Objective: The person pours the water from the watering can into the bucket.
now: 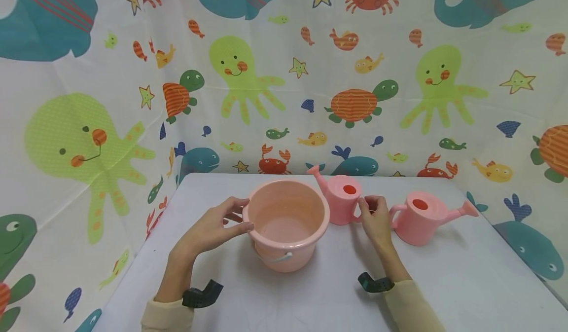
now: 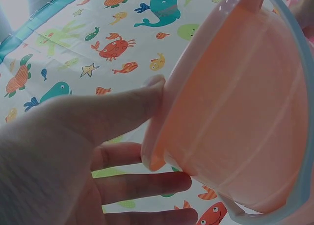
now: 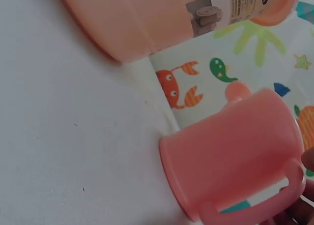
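Observation:
A pale pink bucket (image 1: 284,253) stands mid-table with its opening showing and a light handle hanging at its front. My left hand (image 1: 222,226) pinches the left side of its rim, thumb (image 2: 132,105) outside and fingers (image 2: 147,186) below the edge. Right of the bucket is a pink watering can (image 1: 340,203), spout pointing up and left. My right hand (image 1: 376,218) grips this can's handle (image 3: 265,208), fingers around its upper part; the palm is out of the right wrist view.
A second pink watering can (image 1: 419,223) stands to the right, close to my right hand, spout pointing right. Behind the white table (image 1: 319,297) hangs a curtain (image 1: 293,139) printed with sea animals. A printed label (image 3: 225,12) is on the bucket's side.

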`<action>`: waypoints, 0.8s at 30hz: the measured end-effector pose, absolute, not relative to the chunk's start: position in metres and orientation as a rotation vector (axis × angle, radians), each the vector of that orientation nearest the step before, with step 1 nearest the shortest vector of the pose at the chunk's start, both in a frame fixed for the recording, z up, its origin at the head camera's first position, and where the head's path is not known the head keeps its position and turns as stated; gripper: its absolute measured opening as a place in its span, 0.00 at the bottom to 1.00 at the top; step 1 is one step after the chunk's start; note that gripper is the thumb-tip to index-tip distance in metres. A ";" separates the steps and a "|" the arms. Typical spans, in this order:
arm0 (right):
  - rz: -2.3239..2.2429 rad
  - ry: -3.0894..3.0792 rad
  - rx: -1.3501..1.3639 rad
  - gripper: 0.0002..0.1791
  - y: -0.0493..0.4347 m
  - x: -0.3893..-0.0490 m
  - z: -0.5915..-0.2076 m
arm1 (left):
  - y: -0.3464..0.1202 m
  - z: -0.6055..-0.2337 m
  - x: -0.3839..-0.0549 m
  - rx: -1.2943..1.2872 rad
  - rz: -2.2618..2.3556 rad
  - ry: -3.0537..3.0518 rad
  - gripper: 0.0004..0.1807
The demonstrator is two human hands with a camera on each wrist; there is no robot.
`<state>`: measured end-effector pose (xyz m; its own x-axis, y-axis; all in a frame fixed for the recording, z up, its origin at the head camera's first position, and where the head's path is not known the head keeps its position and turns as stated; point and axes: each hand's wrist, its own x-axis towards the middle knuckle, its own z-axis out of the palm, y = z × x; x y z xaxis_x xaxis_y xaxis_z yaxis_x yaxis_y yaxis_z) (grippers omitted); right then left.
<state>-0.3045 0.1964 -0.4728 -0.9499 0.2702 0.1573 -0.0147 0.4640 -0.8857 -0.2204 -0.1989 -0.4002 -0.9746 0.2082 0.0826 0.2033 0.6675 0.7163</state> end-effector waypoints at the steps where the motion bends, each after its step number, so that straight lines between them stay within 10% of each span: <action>1: 1.467 -2.441 -0.222 0.29 0.196 -0.304 -0.472 | -0.199 -0.400 -0.221 0.353 1.229 2.862 0.37; 24: 1.088 -2.411 -0.350 0.24 0.200 -0.290 -0.448 | -0.199 -0.401 -0.222 0.368 1.232 2.860 0.36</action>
<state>-0.2900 0.2002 -0.4478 -0.8577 0.4099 0.3104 0.0384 0.6530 -0.7564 -0.2217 -0.1990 -0.4010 -0.9725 0.2162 0.0867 0.2115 0.6638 0.7174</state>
